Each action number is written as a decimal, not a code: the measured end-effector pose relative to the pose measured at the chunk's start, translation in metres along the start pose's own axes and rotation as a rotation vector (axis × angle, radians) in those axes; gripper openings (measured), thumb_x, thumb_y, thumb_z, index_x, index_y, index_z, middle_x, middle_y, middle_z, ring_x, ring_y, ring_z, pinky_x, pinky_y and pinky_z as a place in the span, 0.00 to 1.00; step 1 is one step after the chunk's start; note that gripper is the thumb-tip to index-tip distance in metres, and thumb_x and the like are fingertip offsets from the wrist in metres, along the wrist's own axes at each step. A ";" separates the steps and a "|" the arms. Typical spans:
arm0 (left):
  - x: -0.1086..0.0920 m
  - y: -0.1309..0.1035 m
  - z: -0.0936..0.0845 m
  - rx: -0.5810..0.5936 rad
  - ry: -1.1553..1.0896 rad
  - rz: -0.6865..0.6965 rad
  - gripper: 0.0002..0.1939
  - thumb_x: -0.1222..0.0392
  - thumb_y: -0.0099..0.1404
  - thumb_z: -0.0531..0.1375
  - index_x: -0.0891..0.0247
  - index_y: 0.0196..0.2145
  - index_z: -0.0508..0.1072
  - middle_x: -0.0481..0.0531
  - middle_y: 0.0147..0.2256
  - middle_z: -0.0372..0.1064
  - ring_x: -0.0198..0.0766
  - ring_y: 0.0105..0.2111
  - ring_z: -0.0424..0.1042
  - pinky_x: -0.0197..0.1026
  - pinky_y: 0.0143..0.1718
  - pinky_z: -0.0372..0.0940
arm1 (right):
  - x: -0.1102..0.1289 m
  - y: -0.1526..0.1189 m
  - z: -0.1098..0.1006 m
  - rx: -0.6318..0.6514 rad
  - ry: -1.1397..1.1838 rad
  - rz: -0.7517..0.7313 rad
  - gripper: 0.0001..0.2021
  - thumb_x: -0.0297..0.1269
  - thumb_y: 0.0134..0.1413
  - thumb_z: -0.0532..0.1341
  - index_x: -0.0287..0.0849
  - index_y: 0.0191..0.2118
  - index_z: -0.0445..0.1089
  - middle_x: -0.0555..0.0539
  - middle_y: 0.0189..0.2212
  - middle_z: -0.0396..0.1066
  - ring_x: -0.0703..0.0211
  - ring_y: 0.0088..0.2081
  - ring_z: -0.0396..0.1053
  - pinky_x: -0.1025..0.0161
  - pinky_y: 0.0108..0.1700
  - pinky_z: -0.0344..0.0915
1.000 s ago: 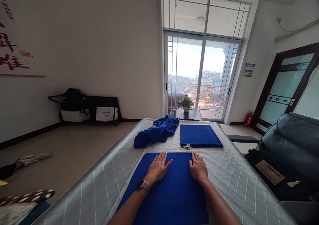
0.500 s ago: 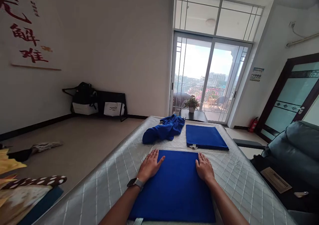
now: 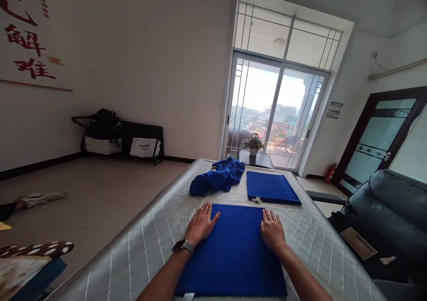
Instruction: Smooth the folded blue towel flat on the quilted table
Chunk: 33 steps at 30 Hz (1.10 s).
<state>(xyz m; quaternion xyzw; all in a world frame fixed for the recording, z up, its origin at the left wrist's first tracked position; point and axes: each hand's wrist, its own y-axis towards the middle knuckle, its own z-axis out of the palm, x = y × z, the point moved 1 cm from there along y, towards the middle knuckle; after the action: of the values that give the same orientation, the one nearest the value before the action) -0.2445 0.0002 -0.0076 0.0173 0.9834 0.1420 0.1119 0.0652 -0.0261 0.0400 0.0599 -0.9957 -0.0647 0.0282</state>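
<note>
A flat blue cloth piece [image 3: 235, 252], squared off and with a white tag at its near left corner, lies in front of me. My left hand [image 3: 201, 223] rests flat on its far left corner, fingers stretched out and thumb apart. On the far right corner lies my right hand [image 3: 272, 230], also flat with straight fingers. Beyond them is a neat folded blue cloth stack [image 3: 272, 187] with a white tag on its near edge. Left of that stack sits a crumpled blue cloth [image 3: 220, 176]. Neither hand grips anything.
Everything blue lies on a silvery quilted mattress [image 3: 140, 243]. A dark armchair [image 3: 396, 203] stands close on the right. Folded fabrics [image 3: 30, 265] are at the lower left. A potted plant [image 3: 254, 144] stands on a small table before the glass sliding doors [image 3: 256, 87].
The view has tilted and shifted slightly. My right hand has moved a little inward on the cloth's edge, while my left hand stays in nearly the same place.
</note>
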 end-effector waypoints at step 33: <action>-0.195 -0.026 0.027 0.124 -0.102 0.415 0.34 0.42 0.74 0.36 0.64 0.68 0.53 0.58 0.67 0.52 0.45 0.68 0.46 0.54 0.67 0.47 | -0.020 -0.023 0.026 0.073 0.221 0.002 0.30 0.40 0.66 0.41 0.39 0.71 0.41 0.47 0.71 0.35 0.54 0.71 0.31 0.51 0.69 0.25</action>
<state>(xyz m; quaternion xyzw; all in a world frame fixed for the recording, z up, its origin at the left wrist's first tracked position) -0.0480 -0.0304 0.0013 0.2334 0.9586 0.1000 0.1287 0.0863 -0.0429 0.0099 0.0669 -0.9882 -0.0215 0.1358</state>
